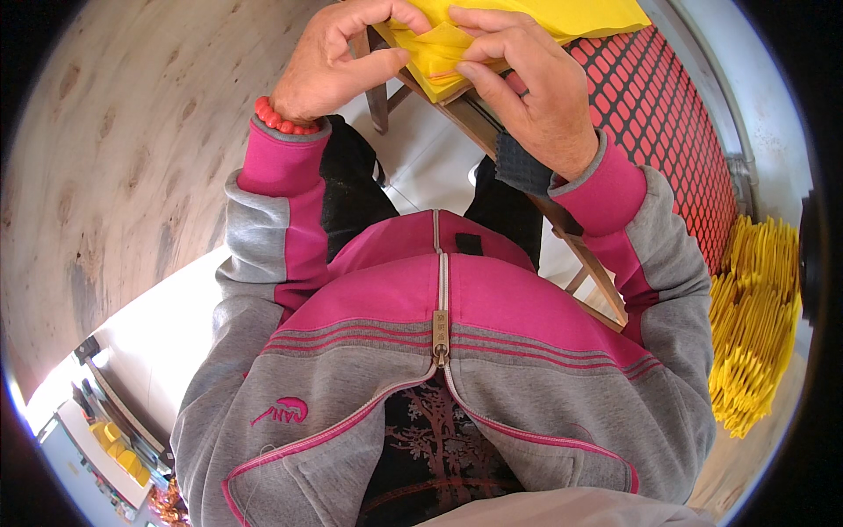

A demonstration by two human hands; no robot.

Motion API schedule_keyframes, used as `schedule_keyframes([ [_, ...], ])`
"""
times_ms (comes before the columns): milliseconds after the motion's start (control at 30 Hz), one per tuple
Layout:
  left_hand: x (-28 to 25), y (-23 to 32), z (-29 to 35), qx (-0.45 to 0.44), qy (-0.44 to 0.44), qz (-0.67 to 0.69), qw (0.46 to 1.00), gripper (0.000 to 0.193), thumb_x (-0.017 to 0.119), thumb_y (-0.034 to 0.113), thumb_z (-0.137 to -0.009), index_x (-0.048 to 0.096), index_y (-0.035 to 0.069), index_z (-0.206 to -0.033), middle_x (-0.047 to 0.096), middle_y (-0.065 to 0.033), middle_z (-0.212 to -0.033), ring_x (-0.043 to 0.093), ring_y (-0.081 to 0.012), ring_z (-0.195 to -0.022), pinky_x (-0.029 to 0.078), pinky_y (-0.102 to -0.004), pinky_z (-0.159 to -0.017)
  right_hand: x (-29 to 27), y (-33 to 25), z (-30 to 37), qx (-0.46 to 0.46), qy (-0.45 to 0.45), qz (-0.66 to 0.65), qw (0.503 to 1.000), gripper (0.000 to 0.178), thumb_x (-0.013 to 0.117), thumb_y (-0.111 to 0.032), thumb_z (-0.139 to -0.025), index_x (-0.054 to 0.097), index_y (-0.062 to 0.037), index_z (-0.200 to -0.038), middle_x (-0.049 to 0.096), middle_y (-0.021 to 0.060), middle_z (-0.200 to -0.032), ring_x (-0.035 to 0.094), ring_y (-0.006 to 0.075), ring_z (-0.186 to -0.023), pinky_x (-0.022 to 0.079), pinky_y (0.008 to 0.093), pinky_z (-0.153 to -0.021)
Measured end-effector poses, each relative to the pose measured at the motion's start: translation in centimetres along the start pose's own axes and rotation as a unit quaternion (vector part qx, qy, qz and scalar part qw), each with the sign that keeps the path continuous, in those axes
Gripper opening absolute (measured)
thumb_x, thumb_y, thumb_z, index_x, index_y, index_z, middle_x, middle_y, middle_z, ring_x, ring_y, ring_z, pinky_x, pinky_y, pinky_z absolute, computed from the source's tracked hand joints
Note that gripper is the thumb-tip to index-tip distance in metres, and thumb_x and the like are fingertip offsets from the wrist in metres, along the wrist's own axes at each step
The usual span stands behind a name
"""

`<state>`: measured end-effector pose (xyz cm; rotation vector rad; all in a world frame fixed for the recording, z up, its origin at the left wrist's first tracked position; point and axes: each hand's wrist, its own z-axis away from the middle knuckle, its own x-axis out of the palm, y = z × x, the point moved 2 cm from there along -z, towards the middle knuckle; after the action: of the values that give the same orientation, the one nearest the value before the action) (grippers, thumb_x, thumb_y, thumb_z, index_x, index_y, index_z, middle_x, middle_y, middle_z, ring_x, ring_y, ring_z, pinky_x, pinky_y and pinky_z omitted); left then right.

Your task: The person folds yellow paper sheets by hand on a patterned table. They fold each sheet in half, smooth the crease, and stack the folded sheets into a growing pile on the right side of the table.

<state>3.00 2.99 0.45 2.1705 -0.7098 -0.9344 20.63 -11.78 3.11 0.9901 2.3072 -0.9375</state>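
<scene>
At the top of the head view, yellow paper-like sheets (pixel 562 16) lie on the end of a narrow wooden bench. One small piece is creased into a folded yellow sheet (pixel 442 44) between my hands. My right hand (pixel 540 92) pinches its right side between thumb and fingers. My left hand (pixel 342 57) is at the left side, thumb and index finger apart with a gap between them, their tips touching or nearly touching the yellow edge. A red bead bracelet (pixel 285 121) circles my left wrist. The undersides of the folds are hidden.
The wooden bench (pixel 481 130) runs between my legs, with a dark ribbed pad (pixel 520 165) on it. A red-and-black patterned panel (pixel 654 105) stands at the right. Below it is a tall stack of folded yellow pieces (pixel 755 325). A wood-grained surface (pixel 132 132) fills the left.
</scene>
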Motion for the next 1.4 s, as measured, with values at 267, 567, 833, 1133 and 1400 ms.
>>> schedule_keyframes([
  [267,0.9,-0.6,0.4,-0.066,0.028,0.147,0.986,0.007,0.067,-0.004,-0.096,0.065,0.002,-0.099,0.062,-0.0001,-0.092,0.062,-0.0069,-0.077,0.05,-0.0225,-0.064,0.1,-0.6,-0.6,0.052,-0.007,-0.029,0.998,0.02,0.076,0.001,-0.084,0.062,-0.0007,-0.099,0.068,0.0229,-0.119,0.071,0.0333,-0.095,0.056,0.0339,-0.081],
  [567,1.3,-0.9,0.2,-0.046,0.026,0.218,0.975,0.004,0.063,0.0,-0.1,0.063,0.001,-0.096,0.06,-0.0002,-0.09,0.063,-0.0076,-0.073,0.054,-0.0238,-0.058,0.2,0.1,-0.6,-0.053,0.043,0.018,0.998,0.031,0.081,0.001,-0.078,0.058,-0.0027,-0.098,0.067,0.0234,-0.121,0.07,0.0313,-0.091,0.056,0.0343,-0.078],
  [833,1.2,-0.8,0.5,-0.095,0.026,0.246,0.964,0.005,0.063,0.0,-0.1,0.062,0.002,-0.096,0.06,0.0001,-0.088,0.063,-0.0074,-0.072,0.052,-0.024,-0.059,0.0,-0.2,-0.5,-0.032,0.016,0.034,0.999,0.027,0.08,0.0,-0.08,0.061,-0.0032,-0.099,0.064,0.0241,-0.128,0.069,0.03,-0.09,0.056,0.0353,-0.081],
  [1133,1.2,-0.7,0.6,-0.114,0.016,0.271,0.956,0.004,0.062,-0.001,-0.1,0.061,0.002,-0.097,0.06,0.0002,-0.086,0.063,-0.0076,-0.07,0.053,-0.0237,-0.057,0.3,-0.5,-0.5,-0.035,-0.02,0.07,0.997,0.017,0.077,-0.002,-0.084,0.067,-0.0022,-0.098,0.066,0.0219,-0.128,0.07,0.0337,-0.101,0.057,0.0352,-0.086],
  [1400,1.2,-1.4,0.3,-0.038,0.031,0.197,0.979,0.005,0.063,0.0,-0.1,0.062,0.002,-0.097,0.059,0.0021,-0.085,0.061,-0.0052,-0.07,0.05,-0.023,-0.058,0.2,-0.3,-0.4,0.004,-0.022,0.027,0.999,0.015,0.075,-0.002,-0.085,0.066,-0.0012,-0.097,0.067,0.025,-0.124,0.07,0.0361,-0.101,0.056,0.0363,-0.086],
])
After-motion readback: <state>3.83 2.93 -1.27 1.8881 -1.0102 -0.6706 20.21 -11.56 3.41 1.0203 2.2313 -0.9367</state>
